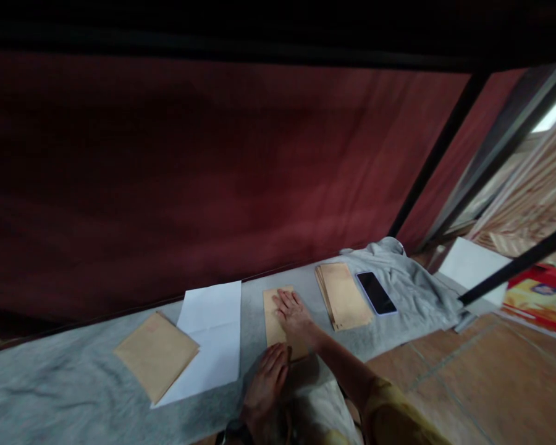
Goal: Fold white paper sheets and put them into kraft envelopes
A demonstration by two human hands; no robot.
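Note:
My right hand (295,316) lies flat, fingers stretched out, on top of a brown envelope (273,321) on the grey cloth (50,383). My left hand (266,382) rests open at the near end of that same envelope, fingertips touching its lower edge. A stack of brown envelopes (343,295) sits just right of my right hand. A white sheet of paper (213,337) lies to the left, with another brown envelope (156,353) overlapping its left side.
A black phone (376,293) lies on the cloth beside the envelope stack. A white sheet (472,267) and a red and yellow box (540,298) sit at the right. A dark red curtain (213,173) hangs behind; tiled floor (482,377) at lower right.

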